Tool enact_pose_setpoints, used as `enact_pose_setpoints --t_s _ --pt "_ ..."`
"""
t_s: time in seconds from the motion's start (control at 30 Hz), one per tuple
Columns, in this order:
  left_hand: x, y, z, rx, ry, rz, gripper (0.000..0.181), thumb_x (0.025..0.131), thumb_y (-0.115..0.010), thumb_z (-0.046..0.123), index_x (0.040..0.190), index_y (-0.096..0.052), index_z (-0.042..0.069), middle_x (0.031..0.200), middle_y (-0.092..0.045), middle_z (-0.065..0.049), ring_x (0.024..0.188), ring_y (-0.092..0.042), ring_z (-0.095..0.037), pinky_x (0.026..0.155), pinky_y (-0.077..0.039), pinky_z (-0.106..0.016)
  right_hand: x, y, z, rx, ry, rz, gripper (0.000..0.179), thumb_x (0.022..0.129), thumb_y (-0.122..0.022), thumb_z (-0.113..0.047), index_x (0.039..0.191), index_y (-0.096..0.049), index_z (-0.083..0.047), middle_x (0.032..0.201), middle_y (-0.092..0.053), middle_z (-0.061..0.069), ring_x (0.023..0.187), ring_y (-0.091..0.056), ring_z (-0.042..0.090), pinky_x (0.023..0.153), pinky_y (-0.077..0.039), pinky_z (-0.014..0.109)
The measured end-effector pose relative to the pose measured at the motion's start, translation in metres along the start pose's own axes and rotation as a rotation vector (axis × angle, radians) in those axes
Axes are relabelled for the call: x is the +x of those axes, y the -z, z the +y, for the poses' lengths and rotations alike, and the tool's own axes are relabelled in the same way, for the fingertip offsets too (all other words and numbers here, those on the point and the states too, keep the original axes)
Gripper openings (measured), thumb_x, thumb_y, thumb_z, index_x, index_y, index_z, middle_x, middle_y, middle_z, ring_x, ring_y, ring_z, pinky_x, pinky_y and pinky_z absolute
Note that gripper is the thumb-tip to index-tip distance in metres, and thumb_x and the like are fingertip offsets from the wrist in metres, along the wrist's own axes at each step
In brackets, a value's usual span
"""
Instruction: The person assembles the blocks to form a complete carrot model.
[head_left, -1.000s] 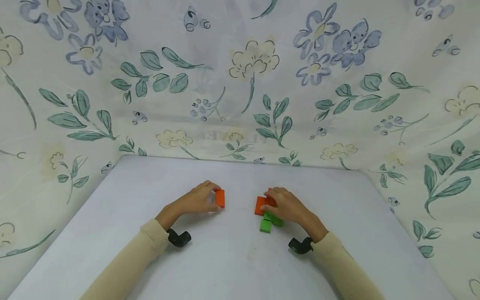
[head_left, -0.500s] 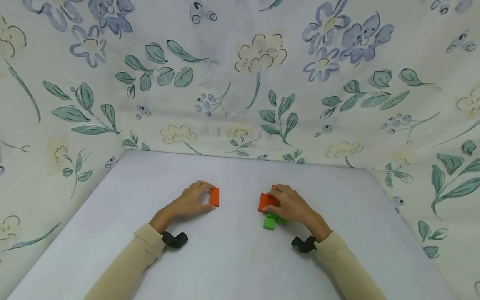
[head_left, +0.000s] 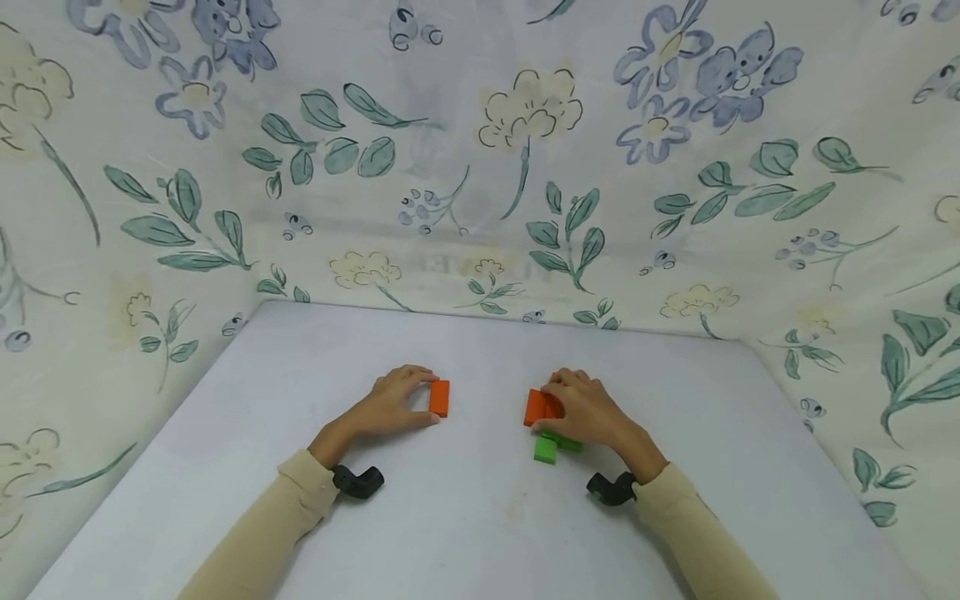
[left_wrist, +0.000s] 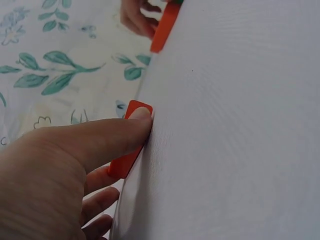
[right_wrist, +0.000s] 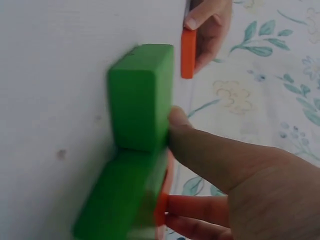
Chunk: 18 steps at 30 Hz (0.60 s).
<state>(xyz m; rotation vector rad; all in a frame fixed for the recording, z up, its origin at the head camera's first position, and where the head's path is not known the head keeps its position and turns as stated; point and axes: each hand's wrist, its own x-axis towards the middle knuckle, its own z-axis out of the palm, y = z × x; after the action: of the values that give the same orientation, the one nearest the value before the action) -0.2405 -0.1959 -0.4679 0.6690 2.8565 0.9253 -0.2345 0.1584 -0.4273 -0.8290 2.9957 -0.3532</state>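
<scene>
My left hand (head_left: 393, 406) pinches an orange block (head_left: 439, 398) on the white table, thumb at its near end and fingers at its far end. In the left wrist view the thumb lies flat against the end of that block. To the right, my right hand (head_left: 592, 414) grips among a cluster, thumb and fingers spanning orange blocks (head_left: 535, 407) set side by side. The hand partly covers them, so which one it grips is hard to tell. Green blocks (head_left: 545, 450) sit against the cluster's near side; the right wrist view shows one green block (right_wrist: 132, 110) close beside the thumb.
The white tabletop (head_left: 480, 517) extends around both hands. A floral cloth (head_left: 450, 167) hangs behind the table and along its sides. Each wrist carries a black camera mount (head_left: 358, 482), close above the table.
My left hand has shifted slightly left with its orange block, away from the cluster. The right hand stays at the cluster. The head view has also shifted a little.
</scene>
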Motion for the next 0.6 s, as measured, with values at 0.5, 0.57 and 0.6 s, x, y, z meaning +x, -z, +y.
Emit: enact_pose_setpoints --t_s 0.5,0.57,0.6 --pt "-0.001 -0.005 0.002 0.012 -0.003 0.026 0.066 0.085 -0.075 0.046 0.141 -0.055 0.017 0.149 -0.047 -0.009 0.141 -0.039 -0.033 0.109 -0.029 -0.057 0.009 0.003 -0.002 0.115 -0.054 -0.004 0.058 0.081 -0.081 -0.039 0.123 -0.063 -0.002 0.111 -0.065 0.008 0.094 -0.056 0.019 0.081 -0.042 0.037" --pt "-0.001 -0.005 0.002 0.015 -0.003 0.029 0.066 0.085 -0.075 0.046 0.141 -0.055 0.017 0.149 -0.047 -0.009 0.141 -0.039 -0.033 0.110 -0.028 -0.058 0.011 0.005 -0.004 0.193 -0.065 0.011 0.059 0.082 -0.081 -0.035 0.127 -0.061 -0.001 0.106 -0.066 0.008 0.091 -0.057 0.018 0.080 -0.046 0.035" --pt "-0.001 -0.004 0.002 0.023 -0.003 0.029 0.066 0.085 -0.075 0.047 0.141 -0.055 0.018 0.149 -0.047 -0.009 0.142 -0.039 -0.033 0.110 -0.028 -0.058 0.012 0.006 -0.006 0.222 -0.063 0.018 0.060 0.083 -0.081 -0.033 0.129 -0.060 -0.001 0.105 -0.067 0.007 0.090 -0.058 0.018 0.079 -0.047 0.034"
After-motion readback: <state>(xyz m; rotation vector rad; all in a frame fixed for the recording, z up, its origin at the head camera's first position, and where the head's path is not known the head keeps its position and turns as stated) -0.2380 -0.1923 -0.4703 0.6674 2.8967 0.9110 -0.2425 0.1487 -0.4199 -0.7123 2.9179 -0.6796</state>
